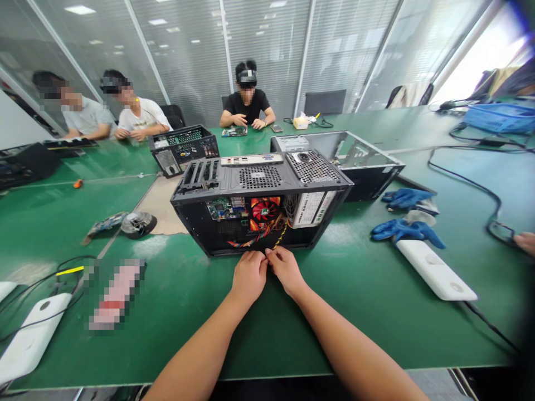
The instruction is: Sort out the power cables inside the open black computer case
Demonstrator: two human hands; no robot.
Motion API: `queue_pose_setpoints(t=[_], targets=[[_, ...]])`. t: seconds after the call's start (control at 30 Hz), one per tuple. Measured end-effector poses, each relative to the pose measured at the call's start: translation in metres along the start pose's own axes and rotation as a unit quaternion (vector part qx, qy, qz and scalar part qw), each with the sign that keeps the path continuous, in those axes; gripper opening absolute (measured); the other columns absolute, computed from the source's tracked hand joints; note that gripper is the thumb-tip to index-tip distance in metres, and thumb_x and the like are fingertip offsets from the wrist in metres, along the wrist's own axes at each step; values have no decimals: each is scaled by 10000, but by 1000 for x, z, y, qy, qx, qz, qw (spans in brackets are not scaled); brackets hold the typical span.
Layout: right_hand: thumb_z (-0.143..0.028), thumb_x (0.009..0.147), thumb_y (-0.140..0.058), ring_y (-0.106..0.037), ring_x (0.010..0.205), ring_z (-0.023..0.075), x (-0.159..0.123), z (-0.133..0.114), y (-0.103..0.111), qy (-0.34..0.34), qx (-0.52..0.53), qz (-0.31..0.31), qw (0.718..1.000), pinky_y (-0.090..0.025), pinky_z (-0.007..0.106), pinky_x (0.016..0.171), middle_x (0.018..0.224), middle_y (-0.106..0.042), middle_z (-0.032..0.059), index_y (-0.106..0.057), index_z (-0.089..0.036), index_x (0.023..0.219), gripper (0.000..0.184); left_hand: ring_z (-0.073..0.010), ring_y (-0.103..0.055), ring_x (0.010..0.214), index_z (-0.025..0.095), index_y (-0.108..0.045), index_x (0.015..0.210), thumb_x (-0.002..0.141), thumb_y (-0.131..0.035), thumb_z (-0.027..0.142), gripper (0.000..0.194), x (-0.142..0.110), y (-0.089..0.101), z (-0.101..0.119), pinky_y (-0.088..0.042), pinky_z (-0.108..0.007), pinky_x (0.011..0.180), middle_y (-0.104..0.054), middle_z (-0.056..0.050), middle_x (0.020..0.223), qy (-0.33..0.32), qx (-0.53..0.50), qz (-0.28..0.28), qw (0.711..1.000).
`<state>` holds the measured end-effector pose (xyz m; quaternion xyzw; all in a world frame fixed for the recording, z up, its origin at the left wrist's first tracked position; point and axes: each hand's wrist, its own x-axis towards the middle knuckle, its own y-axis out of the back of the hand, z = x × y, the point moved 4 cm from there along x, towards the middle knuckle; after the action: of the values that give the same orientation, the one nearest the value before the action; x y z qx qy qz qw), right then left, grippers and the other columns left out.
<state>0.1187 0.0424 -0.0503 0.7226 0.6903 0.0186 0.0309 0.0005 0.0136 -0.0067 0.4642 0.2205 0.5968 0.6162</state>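
Note:
A black computer case (196,223) lies on the table in front of me, its open side facing my hands. Inside show a red fan (265,210), a white-labelled power supply (311,209), a green circuit board (225,208) and a bundle of coloured wires (246,242). A twisted yellow-and-black cable (281,236) runs down from the power supply to my fingertips. My right hand (286,270) pinches its lower end at the case's near edge. Fingers curled, my left hand (249,274) meets the right one there; what it grips is hidden.
Behind stand another open case (368,181) and a smaller one (184,146). Blue gloves (407,231) and a white power strip (434,270) lie right; another strip (35,334) and a cap (139,224) lie left. Several people sit across; a person's hand (525,243) shows at right.

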Motion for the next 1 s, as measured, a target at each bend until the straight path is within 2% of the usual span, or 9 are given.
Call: queue_pose_setpoints(t=[0.5,1.0], targets=[[-593,768,-584,-363,499,123,-1,-2,0,-8,17,-7,1000,-288,264,469,492,-406,-40,-455,-215,591,437,-152,-582,750,197,-565,783,893,-507,166,128,1,0,-1,-423,-262,708,-614,-13,782,21,-52,-1,998],[-530,809,-574,-345,497,111,0,2,-1,-11,8,-28,1000,-279,257,473,525,-404,-48,-454,-209,609,397,-156,-605,743,199,-579,791,909,-492,194,147,-1,0,0,-414,-254,678,-634,-23,794,31,-7,-28,999]])
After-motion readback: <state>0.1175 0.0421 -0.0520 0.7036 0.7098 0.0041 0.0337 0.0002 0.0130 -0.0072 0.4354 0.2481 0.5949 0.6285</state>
